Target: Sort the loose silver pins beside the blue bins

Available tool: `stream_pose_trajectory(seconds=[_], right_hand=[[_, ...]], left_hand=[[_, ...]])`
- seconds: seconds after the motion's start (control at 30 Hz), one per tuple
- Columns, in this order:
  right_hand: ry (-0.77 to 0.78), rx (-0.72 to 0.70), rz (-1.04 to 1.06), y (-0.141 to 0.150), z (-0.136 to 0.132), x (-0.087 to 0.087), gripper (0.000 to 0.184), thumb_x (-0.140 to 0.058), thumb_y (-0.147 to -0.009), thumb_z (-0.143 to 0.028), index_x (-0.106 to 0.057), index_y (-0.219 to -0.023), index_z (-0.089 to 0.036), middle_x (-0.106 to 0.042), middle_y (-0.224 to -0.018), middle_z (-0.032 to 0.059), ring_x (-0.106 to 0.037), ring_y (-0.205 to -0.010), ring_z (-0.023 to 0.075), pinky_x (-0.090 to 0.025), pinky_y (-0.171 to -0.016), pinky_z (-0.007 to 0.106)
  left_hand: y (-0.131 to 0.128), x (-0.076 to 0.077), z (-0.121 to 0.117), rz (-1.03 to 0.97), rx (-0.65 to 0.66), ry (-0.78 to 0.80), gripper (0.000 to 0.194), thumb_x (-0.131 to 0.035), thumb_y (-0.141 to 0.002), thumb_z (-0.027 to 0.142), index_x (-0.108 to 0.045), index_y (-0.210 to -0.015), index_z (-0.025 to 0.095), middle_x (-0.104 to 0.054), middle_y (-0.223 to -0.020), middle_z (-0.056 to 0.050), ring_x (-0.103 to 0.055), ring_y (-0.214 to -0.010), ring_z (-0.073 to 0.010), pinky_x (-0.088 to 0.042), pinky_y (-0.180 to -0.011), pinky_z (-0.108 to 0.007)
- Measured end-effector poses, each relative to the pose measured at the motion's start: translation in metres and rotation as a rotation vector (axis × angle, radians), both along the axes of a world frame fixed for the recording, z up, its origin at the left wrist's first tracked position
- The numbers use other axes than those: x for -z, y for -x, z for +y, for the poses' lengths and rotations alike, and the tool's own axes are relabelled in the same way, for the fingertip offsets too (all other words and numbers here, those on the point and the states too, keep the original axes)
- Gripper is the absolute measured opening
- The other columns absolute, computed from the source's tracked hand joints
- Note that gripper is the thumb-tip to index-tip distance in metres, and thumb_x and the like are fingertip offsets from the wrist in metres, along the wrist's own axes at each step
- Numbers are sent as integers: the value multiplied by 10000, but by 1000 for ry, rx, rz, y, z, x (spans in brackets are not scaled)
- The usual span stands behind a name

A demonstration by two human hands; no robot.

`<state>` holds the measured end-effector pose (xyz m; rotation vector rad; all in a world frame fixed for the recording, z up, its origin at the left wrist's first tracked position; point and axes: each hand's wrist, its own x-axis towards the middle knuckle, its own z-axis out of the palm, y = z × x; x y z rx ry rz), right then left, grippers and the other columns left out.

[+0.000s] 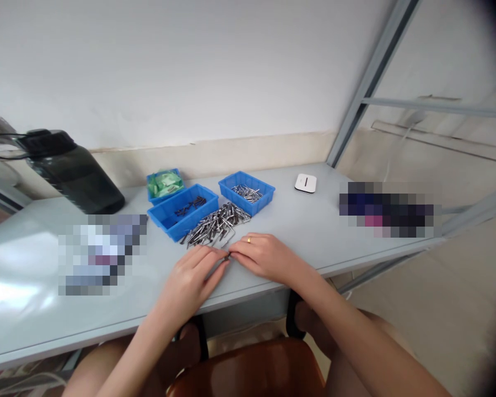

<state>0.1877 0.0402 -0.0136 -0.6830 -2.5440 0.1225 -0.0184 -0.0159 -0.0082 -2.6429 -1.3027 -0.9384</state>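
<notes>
My left hand [196, 275] and my right hand [260, 256] meet near the front of the table, fingertips almost touching. Between them is a small dark metal piece [227, 256], pinched from both sides; its exact kind is too small to make out. A ring is on a finger of my right hand. Just beyond the fingertips lies a loose pile of thin metal pins or screws [215, 225], silvery with some dark ends. The pile rests against a blue bin [159, 218] holding dark pieces [192, 205]. Behind it on the right, another blue bin [256, 208] contains silvery pins [248, 193].
A third blue bin [150, 190] with a green plastic packet [164, 183] stands at the back. On the left is a large dark bottle [74, 171]. A white square device [306, 183] lies at the back right. Two blurred-out items flank the grey table [144, 300].
</notes>
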Motion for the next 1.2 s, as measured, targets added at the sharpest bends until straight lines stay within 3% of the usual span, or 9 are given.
stream_pose_trajectory(seconds=[0.43,0.73,1.0,1.2], right_hand=[[-88,-32,-29,0,-1,0,237,-400,-982,-246,-597,-867,-180,-618,-777,16,-562,-748,148,-423,-715,266],[28,5,52,-1,-5,-3,223,-452,-961,-293,-599,-1085,-180,-665,-865,29,-604,-811,157,-443,-771,273],[15,-2,34,-1,-3,-1,213,-433,-970,-267,-619,-1020,-177,-672,-858,36,-612,-800,156,-446,-760,273],[-35,40,54,0,-1,2,208,-424,-976,-276,-606,-988,-178,-662,-835,29,-607,-772,154,-436,-741,271]], left_hand=[[2,2,0,12,60,16,123,-509,-930,151,-570,-1036,165,-630,-1001,-64,-573,-919,-181,-482,-835,-308],[-2,-1,2,43,-64,40,75,-488,-930,189,-556,-910,164,-650,-827,-44,-594,-764,-196,-491,-680,-321],[-2,-1,2,51,-28,33,94,-486,-943,193,-573,-935,159,-645,-862,-43,-587,-806,-185,-483,-738,-315],[-2,3,4,37,-138,51,124,-503,-937,252,-585,-965,162,-661,-906,-60,-596,-832,-210,-475,-744,-343]])
